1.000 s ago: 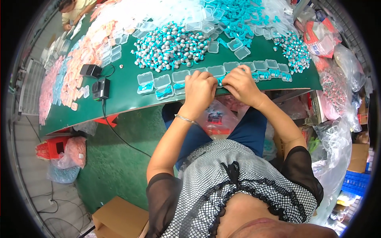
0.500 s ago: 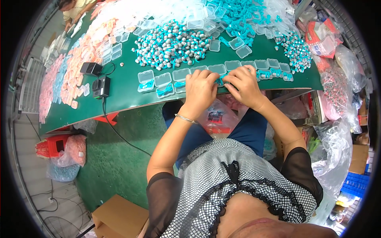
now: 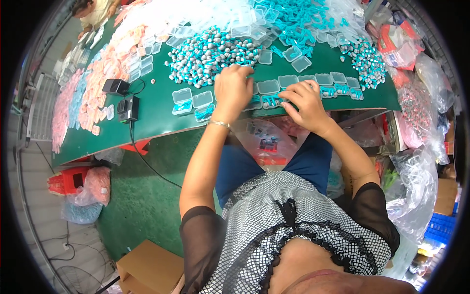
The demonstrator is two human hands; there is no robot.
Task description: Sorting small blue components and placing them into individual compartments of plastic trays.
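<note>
The two hands are apart. The left hand [image 3: 234, 93] has its fingertips at the near edge of a heap of grey-and-teal pieces [image 3: 200, 56]; the right hand [image 3: 305, 104], fingers bent, lies over a row of open clear boxes [image 3: 269, 87] containing teal pieces. Whether either hand grips anything, I cannot tell from here. Beyond, on the green table [image 3: 159, 110]: teal parts [image 3: 296, 29], upper right; peach-coloured pieces [image 3: 98, 83], left; a co-worker [image 3: 95, 13], far corner.
</note>
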